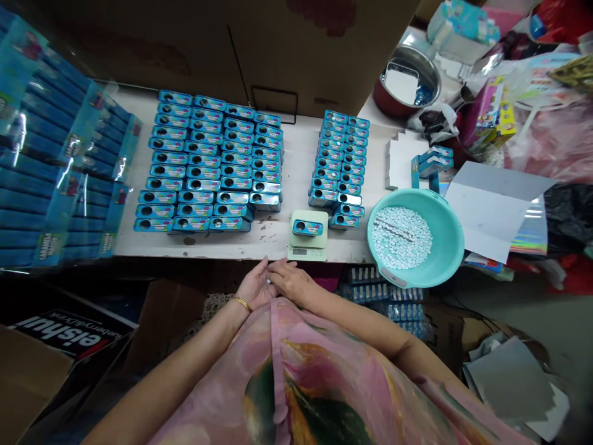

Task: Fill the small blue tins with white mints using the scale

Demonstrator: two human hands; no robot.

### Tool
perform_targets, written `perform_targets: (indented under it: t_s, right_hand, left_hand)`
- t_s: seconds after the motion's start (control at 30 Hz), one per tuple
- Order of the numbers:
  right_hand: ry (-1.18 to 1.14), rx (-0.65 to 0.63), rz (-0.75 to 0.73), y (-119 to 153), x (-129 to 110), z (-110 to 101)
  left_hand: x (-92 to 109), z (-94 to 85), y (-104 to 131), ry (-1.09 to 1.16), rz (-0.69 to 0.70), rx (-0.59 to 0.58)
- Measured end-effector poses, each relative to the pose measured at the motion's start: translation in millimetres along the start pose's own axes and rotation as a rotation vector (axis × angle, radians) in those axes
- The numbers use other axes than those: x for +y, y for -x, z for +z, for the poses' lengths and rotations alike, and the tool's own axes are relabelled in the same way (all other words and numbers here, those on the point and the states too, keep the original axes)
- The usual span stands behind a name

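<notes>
My left hand (254,287), with a gold bangle at the wrist, is palm up at the table's front edge. My right hand (294,283) lies over its fingers, which are partly hidden. A small white pellet (269,282) shows between the right fingertips and the left palm; I cannot make out whether more lie underneath. Just beyond the hands, a blue tin (307,228) rests on a pale green digital scale (308,252). To the right stands a turquoise basin (447,241) containing many small white pellets (403,238).
Rows of blue tins with dark round openings (197,167) fill the table's left side. A narrower group (337,162) stands right of centre. Wrapped packs (55,148) are stacked far left. A large cardboard box (204,49) forms the back; a metal pot (407,80) sits back right.
</notes>
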State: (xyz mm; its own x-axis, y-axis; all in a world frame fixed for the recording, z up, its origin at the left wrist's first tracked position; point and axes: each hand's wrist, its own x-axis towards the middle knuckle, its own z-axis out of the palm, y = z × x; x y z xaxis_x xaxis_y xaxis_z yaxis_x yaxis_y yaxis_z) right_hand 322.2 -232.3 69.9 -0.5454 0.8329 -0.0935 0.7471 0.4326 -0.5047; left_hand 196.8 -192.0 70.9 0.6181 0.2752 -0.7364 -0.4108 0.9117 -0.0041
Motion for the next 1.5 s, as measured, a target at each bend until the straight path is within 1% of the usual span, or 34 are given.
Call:
perform_targets:
  t_s: [0.07, 0.13, 0.2, 0.3, 0.37, 0.4, 0.43, 0.47, 0.57, 0.63, 0.67, 0.73, 0.77, 0.83, 0.9, 0.97, 1.03, 1.1, 1.17, 1.27, 1.33, 1.37, 1.43, 1.5]
  right_hand:
    - [-0.035, 0.021, 0.010, -2, 3, 3]
    - [-0.117, 0.058, 0.023, -4, 7, 4]
    - [-0.251, 0.143, 0.046, -4, 13, 1]
    - [-0.403, 0.342, 0.111, -4, 24, -16]
    - [-0.391, 0.477, 0.182, -6, 37, -30]
    - [-0.359, 0.523, 0.215, -8, 45, -36]
    - [-0.317, 0.542, 0.238, -11, 54, -41]
    - [-0.268, 0.533, 0.249, -13, 63, -45]
    - [-0.111, 0.434, 0.251, -18, 85, -49]
    - [-0.028, 0.420, 0.274, -15, 89, -47]
    - [0.001, 0.433, 0.285, -12, 86, -45]
    - [0.039, 0.424, 0.248, -4, 71, -39]
    - [0.050, 0.379, 0.191, 0, 60, -34]
    - [0.064, 0.217, 0.033, 6, 35, -21]
    - [0.081, 0.086, -0.048, 10, 14, -8]
    - [0.067, 0.024, -0.069, 11, 2, 2]
    - [0.018, 0.012, -0.087, 13, -1, 5]
    - [-0.027, 0.032, -0.096, 16, 3, 2]
    - [-0.050, 0.103, -0.057, 19, 12, -6]
    - [-0.110, 0.324, 0.087, 16, 31, -26]
    - [-0.161, 0.466, 0.167, 6, 45, -39]
    - [-0.177, 0.504, 0.186, 0, 52, -44]
    - [-0.188, 0.526, 0.186, -12, 65, -52]
    - [-0.161, 0.551, 0.200, -14, 75, -56]
  left_hand:
    - [1, 2.1, -1, 0.004, -0.001, 0.004]
    - [0, 4.4, -1, 0.018, -0.007, 0.009]
    - [0, 7.4, -2, 0.047, 0.018, 0.013]
    - [2, 13.9, -5, 0.071, 0.096, 0.028]
    - [4, 18.7, -7, 0.052, 0.122, 0.049]
    - [6, 20.7, -8, 0.039, 0.127, 0.060]
    - [7, 22.2, -8, 0.028, 0.130, 0.071]
    - [8, 23.0, -9, 0.021, 0.135, 0.083]
    - [10, 21.2, -9, 0.016, 0.148, 0.103]
    - [11, 17.0, -9, 0.022, 0.156, 0.102]
    - [10, 14.4, -9, 0.024, 0.159, 0.098]
    - [8, 8.6, -8, 0.026, 0.153, 0.090]
    - [6, 5.7, -8, 0.027, 0.146, 0.086]
    - [1, -0.2, -6, 0.023, 0.119, 0.078]
    - [-5, -6.1, -4, 0.009, 0.072, 0.065]
    - [-9, -11.6, 0, -0.010, 0.012, 0.038]
    - [-12, -16.1, 2, -0.015, -0.029, 0.008]
    - [-12, -18.7, 4, -0.022, -0.030, -0.001]
    - [-10, -19.1, 4, -0.039, -0.011, 0.024]
    - [-6, -16.8, 4, -0.071, 0.014, 0.086]
    - [-4, -14.4, 4, -0.083, 0.037, 0.118]
    - [-3, -13.1, 5, -0.085, 0.050, 0.126]
    - [-1, -10.8, 5, -0.084, 0.070, 0.127]
    - [1, -9.9, 7, -0.085, 0.078, 0.123]
